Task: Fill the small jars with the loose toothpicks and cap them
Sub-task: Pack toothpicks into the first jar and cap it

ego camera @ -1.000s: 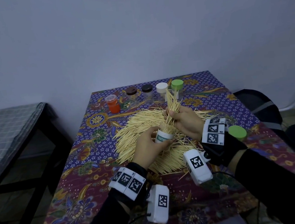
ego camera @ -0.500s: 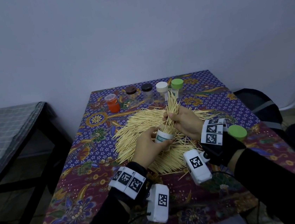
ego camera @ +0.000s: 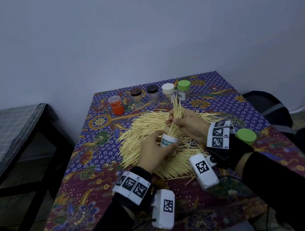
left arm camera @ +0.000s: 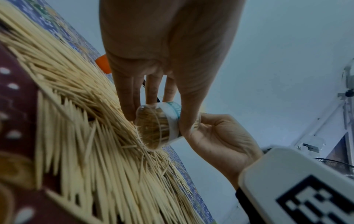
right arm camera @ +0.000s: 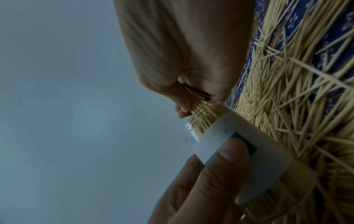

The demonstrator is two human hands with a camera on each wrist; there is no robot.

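Observation:
A big pile of loose toothpicks covers the middle of the patterned tablecloth. My left hand grips a small clear jar with a white and teal label, tilted over the pile; the jar holds many toothpicks. My right hand pinches a bundle of toothpicks whose lower ends enter the jar's mouth. A loose green cap lies at the right, behind my right wrist.
Along the far edge stand several capped jars: orange, brown, black, white and green. A dark bench stands left of the table, dark bags to its right.
The right hand has pushed its bundle a little lower into the jar. The left hand and jar stay almost where they were.

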